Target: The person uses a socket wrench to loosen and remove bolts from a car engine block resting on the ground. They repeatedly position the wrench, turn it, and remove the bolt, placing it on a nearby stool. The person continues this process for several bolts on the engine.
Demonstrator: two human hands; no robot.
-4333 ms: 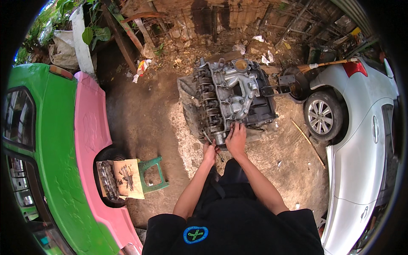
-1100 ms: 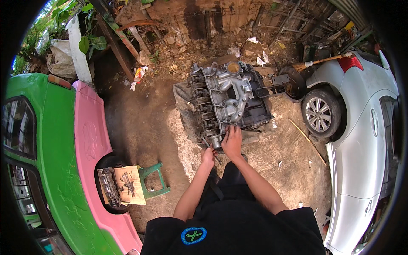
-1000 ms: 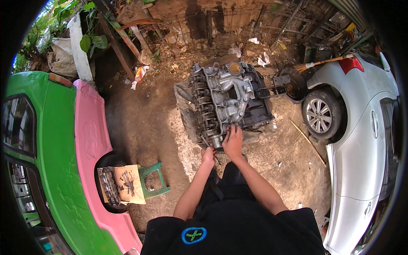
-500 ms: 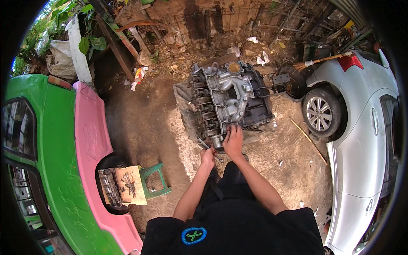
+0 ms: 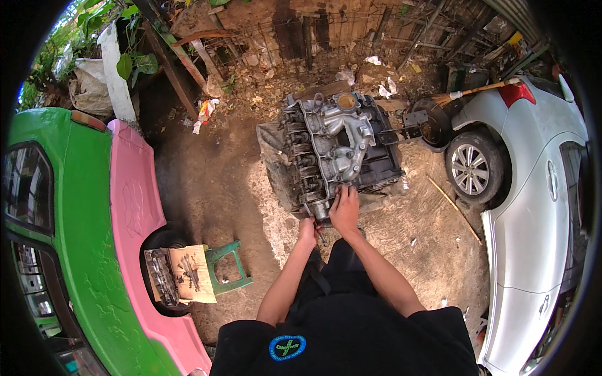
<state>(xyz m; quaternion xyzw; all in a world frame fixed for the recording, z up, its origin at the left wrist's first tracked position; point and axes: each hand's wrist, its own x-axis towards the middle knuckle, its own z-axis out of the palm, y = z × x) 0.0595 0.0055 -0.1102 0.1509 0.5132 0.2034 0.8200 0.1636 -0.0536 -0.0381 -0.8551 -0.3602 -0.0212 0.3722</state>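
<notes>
An engine (image 5: 347, 141) with a silver intake manifold and a row of valve gear on its left side lies on the ground in front of me. At its near left corner my left hand (image 5: 308, 230) is closed around a slim metal wrench (image 5: 306, 208), which points up toward the engine. My right hand (image 5: 344, 208) rests against the near edge, just right of a round metal end piece (image 5: 322, 210). Its fingers are bent and pressed together; what they grip, if anything, is hidden.
A green stool (image 5: 227, 268) at left bears cardboard (image 5: 204, 285) with small metal parts and a long metal engine part (image 5: 162, 279). Beside it stands a green and pink car (image 5: 135, 182). On the right are a silver car (image 5: 533, 188), a stick (image 5: 454, 210) and a round pan (image 5: 436, 128).
The wrench in my left hand has swung clockwise, its upper end moving right toward the engine. My right hand has stayed nearly in place.
</notes>
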